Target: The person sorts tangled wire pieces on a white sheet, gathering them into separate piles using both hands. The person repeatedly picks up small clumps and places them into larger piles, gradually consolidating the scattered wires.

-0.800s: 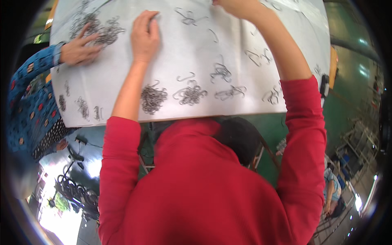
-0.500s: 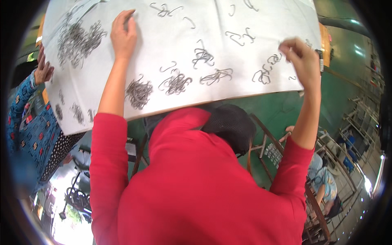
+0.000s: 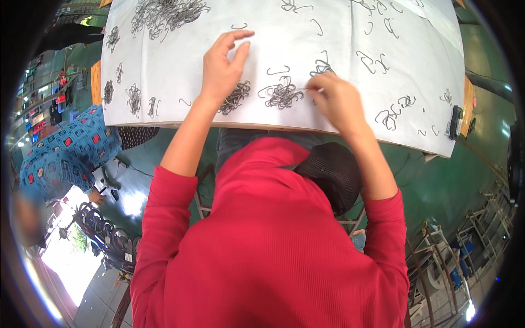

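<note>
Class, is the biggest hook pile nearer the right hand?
No, the biggest pile lies beyond the left hand, farther from the right hand.

Bent wire hooks lie in heaps on a white-covered table (image 3: 183,63), across the upper half of the view. The left hand (image 3: 221,68) is between eleven and twelve o'clock, its thumb and index finger apart; a single hook (image 3: 239,27) lies near the index fingertip, and a dark heap (image 3: 236,99) is just beside the wrist. The right hand (image 3: 338,101), between one and two o'clock, brings its fingertips together near a looser heap (image 3: 283,95); blur hides whether they hold something. The largest heap (image 3: 167,16) spreads at eleven o'clock. A co-worker in a blue patterned shirt (image 3: 82,142) is at nine o'clock.
</note>
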`<action>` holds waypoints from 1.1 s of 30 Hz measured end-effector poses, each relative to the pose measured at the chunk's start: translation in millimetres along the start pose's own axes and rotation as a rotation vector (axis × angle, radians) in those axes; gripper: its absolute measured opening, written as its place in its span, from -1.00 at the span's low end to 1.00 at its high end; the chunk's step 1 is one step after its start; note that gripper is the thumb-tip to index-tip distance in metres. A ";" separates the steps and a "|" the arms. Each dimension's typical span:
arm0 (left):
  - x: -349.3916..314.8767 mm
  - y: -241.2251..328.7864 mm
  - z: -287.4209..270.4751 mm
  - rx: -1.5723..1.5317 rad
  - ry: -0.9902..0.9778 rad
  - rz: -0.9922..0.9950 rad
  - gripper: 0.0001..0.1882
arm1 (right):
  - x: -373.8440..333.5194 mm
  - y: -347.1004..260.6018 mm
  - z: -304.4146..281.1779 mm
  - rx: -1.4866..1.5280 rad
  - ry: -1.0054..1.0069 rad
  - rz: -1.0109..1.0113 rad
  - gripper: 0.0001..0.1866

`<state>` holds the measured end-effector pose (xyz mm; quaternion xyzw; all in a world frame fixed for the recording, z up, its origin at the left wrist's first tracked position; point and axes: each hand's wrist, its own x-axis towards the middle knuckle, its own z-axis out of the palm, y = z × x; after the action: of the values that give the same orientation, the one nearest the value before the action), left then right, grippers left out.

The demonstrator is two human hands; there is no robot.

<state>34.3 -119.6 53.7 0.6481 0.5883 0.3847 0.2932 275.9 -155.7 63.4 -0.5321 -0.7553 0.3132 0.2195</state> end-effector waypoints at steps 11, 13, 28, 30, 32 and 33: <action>-29.3 -6.7 27.7 0.401 -0.134 0.276 -0.86 | -40.8 32.0 -74.7 0.032 0.273 0.524 -0.88; -24.3 -9.1 30.5 0.437 -0.130 0.288 -0.86 | -46.3 33.5 -70.5 0.080 0.289 0.534 -0.88; -31.8 23.9 46.5 0.361 -0.129 0.371 -0.82 | -54.4 43.2 -50.5 0.140 0.247 0.379 -0.87; -43.4 35.8 59.3 0.369 -0.186 0.372 -0.82 | -49.8 34.5 -40.0 0.081 0.142 0.332 -0.86; -52.8 46.7 68.3 0.376 -0.212 0.388 -0.81 | -43.9 24.4 -37.3 0.036 0.024 0.309 -0.86; -54.7 49.6 70.5 0.391 -0.220 0.378 -0.80 | -42.0 24.1 -36.4 0.000 0.038 0.255 -0.84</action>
<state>119.7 -175.2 49.2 0.8282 0.4847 0.2393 0.1482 330.3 -180.8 72.2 -0.6299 -0.6771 0.3284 0.1922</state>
